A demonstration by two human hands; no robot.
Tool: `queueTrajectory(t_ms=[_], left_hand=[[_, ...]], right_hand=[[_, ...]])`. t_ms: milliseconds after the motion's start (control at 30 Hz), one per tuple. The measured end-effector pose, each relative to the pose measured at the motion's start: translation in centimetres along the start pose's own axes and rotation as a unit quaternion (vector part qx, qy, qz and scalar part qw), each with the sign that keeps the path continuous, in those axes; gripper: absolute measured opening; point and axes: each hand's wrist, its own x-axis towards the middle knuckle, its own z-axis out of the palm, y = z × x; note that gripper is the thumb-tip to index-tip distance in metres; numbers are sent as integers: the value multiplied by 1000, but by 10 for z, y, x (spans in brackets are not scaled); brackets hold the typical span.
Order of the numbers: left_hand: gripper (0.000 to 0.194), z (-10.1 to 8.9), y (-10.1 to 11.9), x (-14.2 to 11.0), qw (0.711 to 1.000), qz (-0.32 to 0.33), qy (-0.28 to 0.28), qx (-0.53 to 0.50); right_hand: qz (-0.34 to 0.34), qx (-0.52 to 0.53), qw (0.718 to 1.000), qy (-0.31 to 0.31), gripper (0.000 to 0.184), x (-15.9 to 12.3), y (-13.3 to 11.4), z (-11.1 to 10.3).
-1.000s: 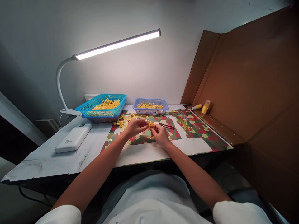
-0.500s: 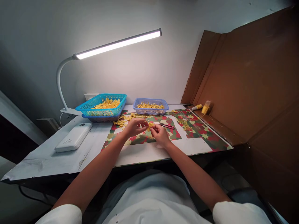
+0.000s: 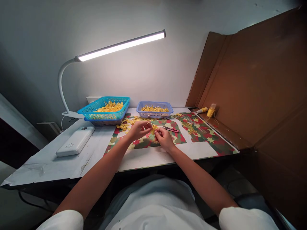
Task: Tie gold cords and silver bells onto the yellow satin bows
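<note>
Between my two hands is a small yellow ribbon bow (image 3: 153, 128), held just above the camouflage-patterned sheet (image 3: 177, 138). My left hand (image 3: 140, 130) pinches its left side with thumb and fingertips. On the other side, my right hand (image 3: 164, 138) has thumb and forefinger closed on the bow. Fingers cover part of it, so its exact shape is hard to make out. A pair of pink-handled thread snips (image 3: 172, 129) lies just beyond my right hand. Loose yellow bows (image 3: 123, 126) and golden ties are strewn behind my left hand.
A blue basket (image 3: 103, 114) of yellow bows stands at the back left, stacked on another. Beside it is a purple basket (image 3: 154, 104) of golden ties. A white power bank (image 3: 75, 141), a lit lamp (image 3: 122, 46), thread spools (image 3: 211, 110) and a cardboard wall (image 3: 254, 76) surround the work area.
The fingers of my left hand have shifted slightly on the yellow ribbon bow. My right hand keeps its pinch in nearly the same place.
</note>
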Motion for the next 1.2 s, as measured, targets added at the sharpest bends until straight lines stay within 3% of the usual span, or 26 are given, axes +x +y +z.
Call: queueTrajectory(t_ms=[233, 433, 767, 1200], left_hand=[[17, 1, 1, 0, 999, 20, 18, 25], [16, 3, -2, 0, 997, 43, 23, 56], [20, 7, -2, -2, 996, 50, 39, 57], [22, 12, 11, -3, 998, 22, 50, 38]], right_hand=[[108, 132, 982, -82, 39, 2, -2, 0], [165, 197, 961, -101, 41, 2, -6, 1], [183, 261, 942, -107, 41, 5, -2, 3], [174, 269, 943, -89, 42, 8, 1, 1]])
